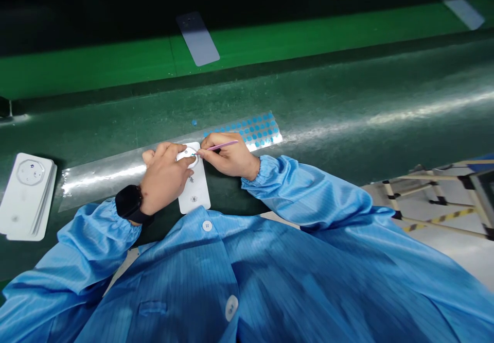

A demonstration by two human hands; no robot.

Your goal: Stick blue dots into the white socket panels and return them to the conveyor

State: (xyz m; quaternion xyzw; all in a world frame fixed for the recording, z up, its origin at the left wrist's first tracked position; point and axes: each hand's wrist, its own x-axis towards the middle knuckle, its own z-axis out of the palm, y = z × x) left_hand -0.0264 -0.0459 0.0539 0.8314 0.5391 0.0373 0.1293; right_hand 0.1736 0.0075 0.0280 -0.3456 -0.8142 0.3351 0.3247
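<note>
My right hand (230,154) is pinching a pink stick (224,146), apparently working its tip at the far end of the white panel (198,186) before me; my left hand (164,175) is touching there, grip unclear; the next move is seemingly demanding steadiness.

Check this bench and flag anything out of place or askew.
One blue dot lies alone on the dark green surface, off the clear strip that bears rows of blue dots, so it looks stray. At the left, the stack of white panels is not squared: its edges fan out. No damage or spill stands out.
</note>
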